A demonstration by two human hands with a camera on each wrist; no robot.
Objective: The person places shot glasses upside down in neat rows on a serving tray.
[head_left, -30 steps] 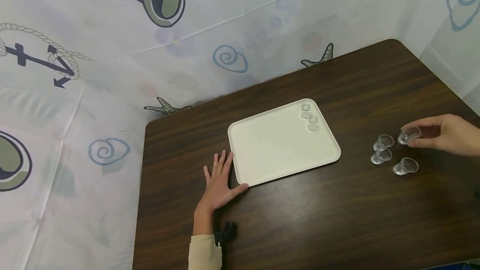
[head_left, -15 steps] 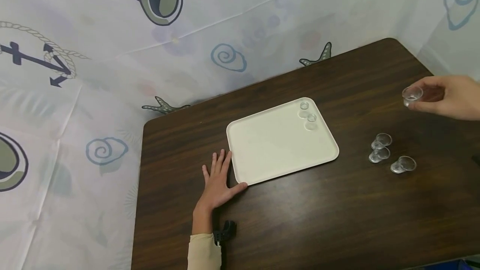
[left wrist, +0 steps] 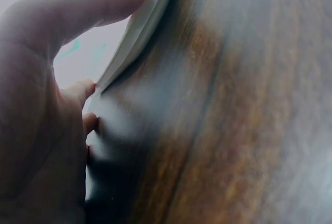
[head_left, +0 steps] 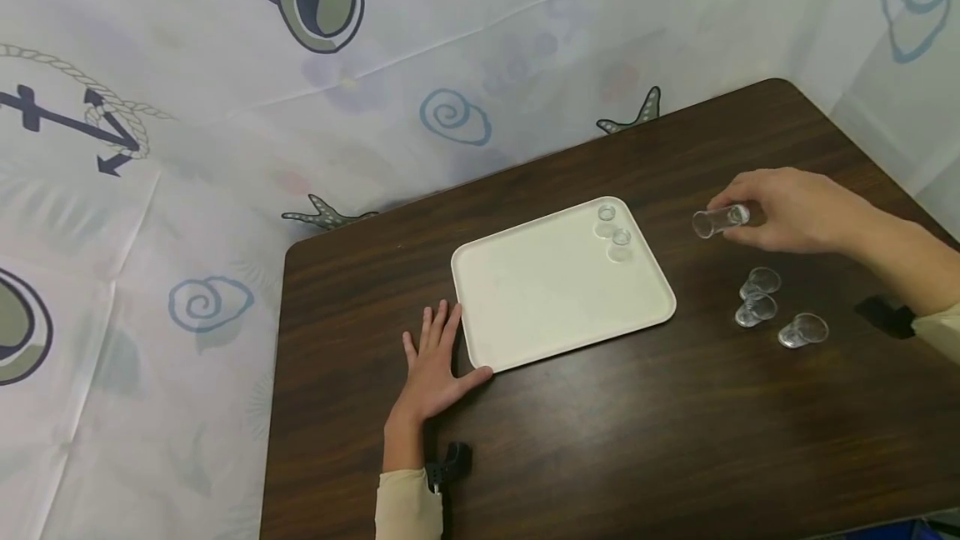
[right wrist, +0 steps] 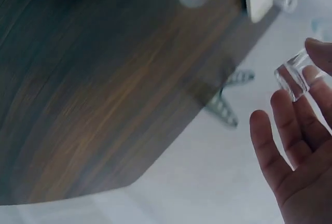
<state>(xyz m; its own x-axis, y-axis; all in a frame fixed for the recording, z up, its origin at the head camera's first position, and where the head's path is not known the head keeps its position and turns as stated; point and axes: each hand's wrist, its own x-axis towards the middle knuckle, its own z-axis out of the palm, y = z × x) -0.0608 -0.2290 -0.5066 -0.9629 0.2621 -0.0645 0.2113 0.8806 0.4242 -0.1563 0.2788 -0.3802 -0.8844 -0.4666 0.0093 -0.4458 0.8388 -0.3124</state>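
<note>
My right hand (head_left: 802,211) pinches a clear shot glass (head_left: 712,221) between thumb and fingers, right of the tray. The glass lies tipped on its side, mouth to the left; its thick base (right wrist: 291,81) shows in the right wrist view. My left hand (head_left: 431,382) lies with fingers spread at the near left corner of a cream tray (head_left: 555,298), thumb on the rim (left wrist: 137,37). Two clear shot glasses, one (head_left: 607,213) behind the other (head_left: 621,237), stand narrow end up at the tray's far right corner.
Three more shot glasses stand mouth up on the dark wood table (head_left: 600,440): a close pair (head_left: 756,307) and a single one (head_left: 802,330) nearer the front. A patterned white cloth (head_left: 375,132) hangs along the table's far and left edges.
My right hand has lifted a shot glass from the group on the right, carried it left towards the tray, and tipped it from upright onto its side. The left hand has stayed put.
</note>
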